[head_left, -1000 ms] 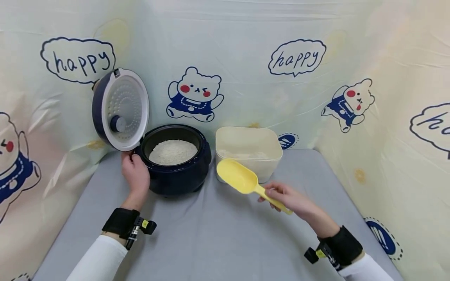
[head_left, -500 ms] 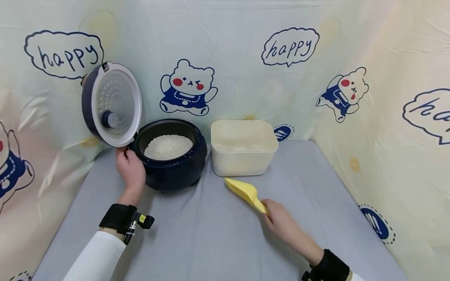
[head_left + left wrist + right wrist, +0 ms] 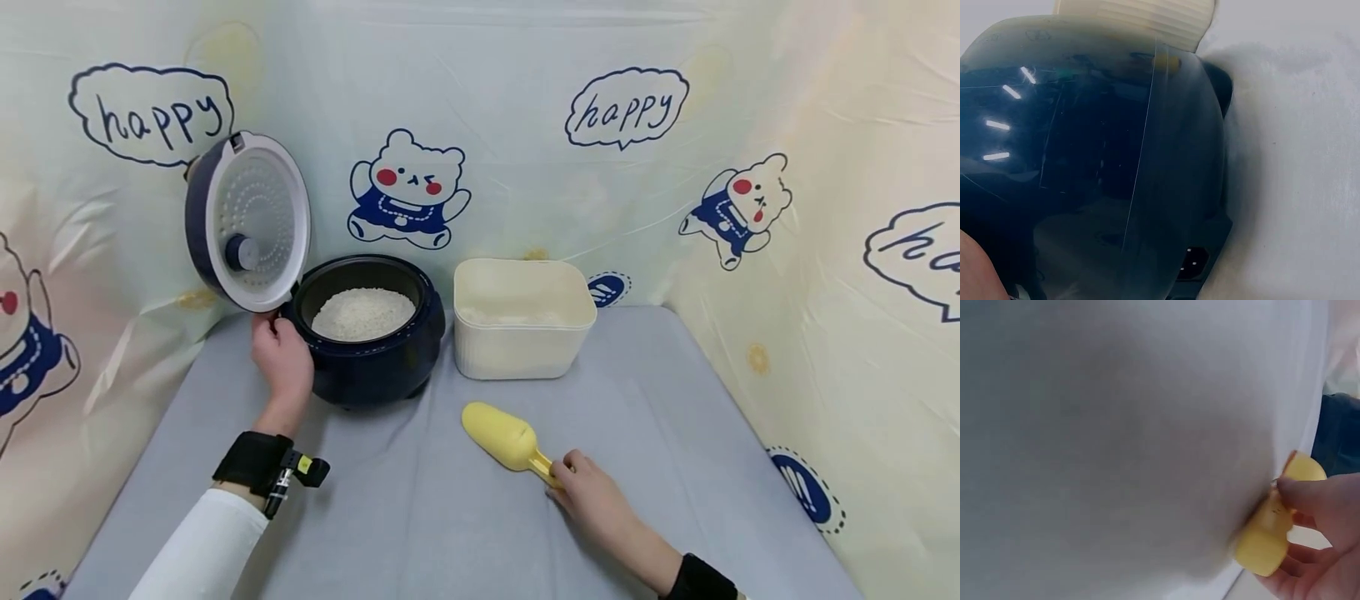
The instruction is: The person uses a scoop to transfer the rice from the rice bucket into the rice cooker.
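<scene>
A yellow scoop [image 3: 501, 435] lies low over the grey cloth, rounded back facing up. My right hand [image 3: 600, 504] grips its handle between thumb and fingers. In the right wrist view the hand [image 3: 1329, 519] pinches the yellow handle [image 3: 1263, 547]. On the left stands a dark blue rice cooker [image 3: 375, 371], heaped white rice [image 3: 363, 315] inside and its lid [image 3: 262, 221] raised. My left hand [image 3: 285, 358] touches the hinge side below the lid, with several fingers hidden. The left wrist view shows the cooker's glossy side [image 3: 1091, 144].
A cream rectangular container [image 3: 521, 352] with pale contents stands right of the cooker. Grey cloth [image 3: 675, 417] covers the table. Printed curtains [image 3: 517, 167] hang close behind and on both sides. A power socket [image 3: 1194, 262] shows on the cooker's side.
My right hand has brought the scoop from the container's front down toward me and turned it over, from hollow up to back up. The left hand stays at the cooker.
</scene>
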{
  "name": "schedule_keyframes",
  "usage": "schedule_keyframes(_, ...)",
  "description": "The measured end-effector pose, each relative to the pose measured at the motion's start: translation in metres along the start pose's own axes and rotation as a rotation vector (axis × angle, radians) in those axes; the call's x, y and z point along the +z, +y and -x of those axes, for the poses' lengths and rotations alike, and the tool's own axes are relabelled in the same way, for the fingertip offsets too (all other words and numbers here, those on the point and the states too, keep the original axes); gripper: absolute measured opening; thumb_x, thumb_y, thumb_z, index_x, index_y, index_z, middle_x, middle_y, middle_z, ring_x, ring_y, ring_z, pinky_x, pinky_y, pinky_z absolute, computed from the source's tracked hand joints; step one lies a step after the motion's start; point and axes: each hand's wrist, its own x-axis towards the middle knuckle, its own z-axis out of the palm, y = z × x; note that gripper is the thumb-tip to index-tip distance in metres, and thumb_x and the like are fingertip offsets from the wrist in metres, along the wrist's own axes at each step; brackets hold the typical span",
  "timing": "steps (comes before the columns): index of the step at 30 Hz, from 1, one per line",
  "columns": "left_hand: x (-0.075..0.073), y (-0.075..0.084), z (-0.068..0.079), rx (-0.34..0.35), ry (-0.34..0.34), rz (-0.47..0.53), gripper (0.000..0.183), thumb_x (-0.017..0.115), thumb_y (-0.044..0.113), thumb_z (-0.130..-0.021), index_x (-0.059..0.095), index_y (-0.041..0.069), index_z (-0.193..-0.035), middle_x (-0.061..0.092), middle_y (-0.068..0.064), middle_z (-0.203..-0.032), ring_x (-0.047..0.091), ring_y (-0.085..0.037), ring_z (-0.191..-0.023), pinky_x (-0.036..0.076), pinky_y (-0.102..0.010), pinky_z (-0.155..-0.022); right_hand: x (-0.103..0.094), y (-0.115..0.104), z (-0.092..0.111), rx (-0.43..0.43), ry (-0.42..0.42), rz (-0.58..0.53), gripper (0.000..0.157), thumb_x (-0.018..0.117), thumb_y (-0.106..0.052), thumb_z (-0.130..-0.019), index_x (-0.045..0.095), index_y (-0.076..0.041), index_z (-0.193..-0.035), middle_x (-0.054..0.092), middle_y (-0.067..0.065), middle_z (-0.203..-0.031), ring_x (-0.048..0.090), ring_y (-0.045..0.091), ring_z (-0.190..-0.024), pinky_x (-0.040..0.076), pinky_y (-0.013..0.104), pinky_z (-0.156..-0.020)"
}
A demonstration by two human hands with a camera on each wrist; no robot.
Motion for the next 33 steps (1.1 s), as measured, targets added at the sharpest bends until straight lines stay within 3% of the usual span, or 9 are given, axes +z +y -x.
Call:
schedule_keyframes(5, -0.006, -0.003, -0.001, -0.024, 0.008, -0.006, 0.045, 0.030, 0.026, -0.112, 0.054, 0.008, -0.146, 0.054, -0.004, -0.144, 0.046, -0.009, -0.124, 0.036, -0.026, -0.106, -0.010, -0.003, -0.007, 0.024, -0.114, -0.046, 0.024, 0.085, -0.010, -0.085, 0.067, -0.011, -0.101, 0.058, 0.002, -0.095, 0.055, 0.012, -0.077, 0.052, 0.029, -0.063)
schedule_keyframes(9, -0.014, -0.004, -0.002, -0.011, -0.011, -0.071, 0.048, 0.029, 0.026, -0.112, 0.054, 0.006, -0.148, 0.053, -0.006, -0.150, 0.047, -0.012, -0.131, 0.036, -0.031, -0.111, -0.024, -0.003, -0.019, 0.061, -0.172, -0.115, 0.021, 0.080, -0.012, -0.090, 0.068, -0.009, -0.107, 0.060, 0.004, -0.097, 0.056, 0.012, -0.074, 0.051, 0.028, -0.060)
schedule_keyframes(14, -0.028, -0.004, 0.006, 0.079, -0.141, -0.273, 0.055, 0.028, 0.027, -0.112, 0.036, 0.001, -0.160, 0.041, -0.020, -0.161, 0.037, -0.034, -0.148, 0.029, -0.050, -0.120, -0.043, 0.001, -0.044, 0.119, -0.135, -0.134, 0.022, 0.075, -0.017, -0.096, 0.070, -0.006, -0.115, 0.065, 0.009, -0.106, 0.065, 0.019, -0.086, 0.056, 0.035, -0.069)
schedule_keyframes(19, -0.031, 0.002, 0.031, 0.180, -0.329, -0.408, 0.066, 0.031, 0.029, -0.112, 0.007, -0.002, -0.165, 0.006, -0.026, -0.171, 0.010, -0.041, -0.157, 0.012, -0.055, -0.125, -0.053, 0.004, -0.070, 0.135, -0.054, -0.146, 0.026, 0.072, -0.020, -0.099, 0.069, -0.004, -0.120, 0.067, 0.013, -0.112, 0.067, 0.027, -0.101, 0.058, 0.043, -0.083)
schedule_keyframes(22, -0.025, 0.008, 0.047, 0.260, -0.409, -0.508, 0.071, 0.034, 0.034, -0.112, 0.003, -0.001, -0.165, -0.008, -0.026, -0.170, 0.002, -0.045, -0.157, 0.010, -0.062, -0.123, -0.054, -0.001, -0.088, 0.126, -0.020, -0.131, 0.033, 0.068, -0.026, -0.102, 0.068, -0.003, -0.126, 0.067, 0.014, -0.120, 0.065, 0.030, -0.111, 0.056, 0.047, -0.092)
schedule_keyframes(27, -0.006, 0.009, 0.084, 0.496, -0.467, -0.762, 0.074, 0.045, 0.041, -0.108, 0.019, 0.003, -0.166, -0.003, -0.028, -0.171, 0.000, -0.045, -0.157, 0.007, -0.076, -0.116, -0.046, -0.017, -0.108, 0.085, -0.026, -0.035, 0.053, 0.059, -0.041, -0.106, 0.061, -0.002, -0.141, 0.057, 0.023, -0.145, 0.051, 0.041, -0.137, 0.045, 0.059, -0.106)
schedule_keyframes(33, 0.014, 0.002, 0.126, 0.675, -0.680, -0.939, 0.073, 0.052, 0.054, -0.104, 0.032, 0.020, -0.165, 0.006, -0.017, -0.173, -0.003, -0.037, -0.159, 0.000, -0.075, -0.117, -0.028, -0.039, -0.112, 0.168, -0.116, 0.010, 0.074, 0.045, -0.061, -0.105, 0.040, -0.014, -0.162, 0.025, 0.024, -0.168, 0.016, 0.045, -0.156, 0.022, 0.067, -0.119)
